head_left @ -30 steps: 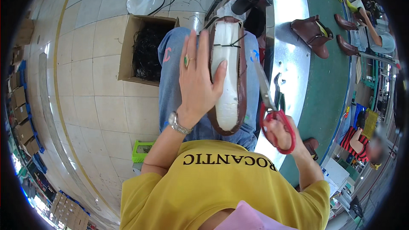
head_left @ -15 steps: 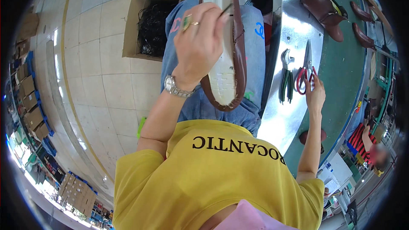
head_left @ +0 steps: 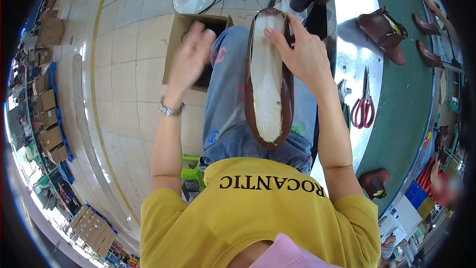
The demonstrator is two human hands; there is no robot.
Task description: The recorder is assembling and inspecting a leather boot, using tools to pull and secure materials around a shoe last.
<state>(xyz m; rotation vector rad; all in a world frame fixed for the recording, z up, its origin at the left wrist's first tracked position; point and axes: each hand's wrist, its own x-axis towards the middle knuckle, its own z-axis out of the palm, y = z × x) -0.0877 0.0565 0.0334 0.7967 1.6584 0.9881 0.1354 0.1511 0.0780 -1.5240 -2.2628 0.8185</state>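
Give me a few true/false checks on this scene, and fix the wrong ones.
1. The brown shoe lies over the jeans, pale side up. True.
2. The right grip is at the shoe's far end, away from the yellow shirt. True.
3. The left grip holds the scissors. False: the scissors lie on the metal strip, and the left grip is well away from them.
4. The cardboard box is right of the shoe. False: the cardboard box is to its left.

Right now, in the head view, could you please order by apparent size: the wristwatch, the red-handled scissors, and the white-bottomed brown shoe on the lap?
1. White-bottomed brown shoe
2. Red-handled scissors
3. Wristwatch
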